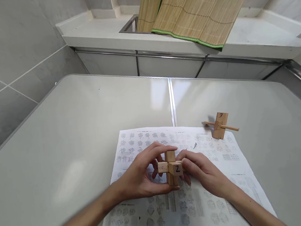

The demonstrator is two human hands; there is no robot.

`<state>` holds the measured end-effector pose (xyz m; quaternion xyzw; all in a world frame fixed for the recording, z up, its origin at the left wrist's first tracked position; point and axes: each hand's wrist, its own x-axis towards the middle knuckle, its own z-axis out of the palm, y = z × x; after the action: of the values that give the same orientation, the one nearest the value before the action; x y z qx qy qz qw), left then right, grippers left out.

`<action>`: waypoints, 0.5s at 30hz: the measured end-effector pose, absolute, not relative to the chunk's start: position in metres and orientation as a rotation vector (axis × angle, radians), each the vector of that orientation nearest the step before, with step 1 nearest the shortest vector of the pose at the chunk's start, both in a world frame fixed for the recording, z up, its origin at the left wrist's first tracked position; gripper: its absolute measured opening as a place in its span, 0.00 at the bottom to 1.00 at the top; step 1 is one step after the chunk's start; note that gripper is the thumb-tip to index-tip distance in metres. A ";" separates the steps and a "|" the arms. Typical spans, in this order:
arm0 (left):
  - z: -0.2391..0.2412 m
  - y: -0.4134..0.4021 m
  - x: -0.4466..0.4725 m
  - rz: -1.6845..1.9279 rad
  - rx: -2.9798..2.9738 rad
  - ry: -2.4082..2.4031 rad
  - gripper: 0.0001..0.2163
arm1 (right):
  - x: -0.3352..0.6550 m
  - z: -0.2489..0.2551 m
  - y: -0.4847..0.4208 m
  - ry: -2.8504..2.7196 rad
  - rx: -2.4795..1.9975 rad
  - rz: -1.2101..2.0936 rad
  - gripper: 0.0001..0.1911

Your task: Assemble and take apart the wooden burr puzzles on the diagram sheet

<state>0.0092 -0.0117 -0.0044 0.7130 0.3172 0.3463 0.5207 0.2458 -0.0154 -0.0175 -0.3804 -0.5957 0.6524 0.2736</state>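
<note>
Both hands hold a wooden burr puzzle made of crossed blocks, one end marked "2". My left hand spans it from top to bottom, index finger on the upper block and thumb under the lower one. On the right side, my right hand pinches a block's end between thumb and fingers; part of that block is hidden. The puzzle is above a printed sheet. A second wooden piece, marked "3" and crossed by a thin stick, sits at the sheet's upper right edge.
A pale table with a seam down its middle carries the sheet. Behind it runs a white counter, with a bamboo mat hanging over its edge. A tiled wall stands on the left.
</note>
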 end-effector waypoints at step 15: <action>-0.005 -0.012 0.008 0.753 1.513 1.025 0.33 | 0.245 -0.017 0.001 -0.655 -1.087 1.777 0.20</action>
<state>0.0077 -0.0123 -0.0048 0.6391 0.4331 0.3181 0.5503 0.2445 0.0010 -0.0167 -0.4417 -0.2661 0.7222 0.4609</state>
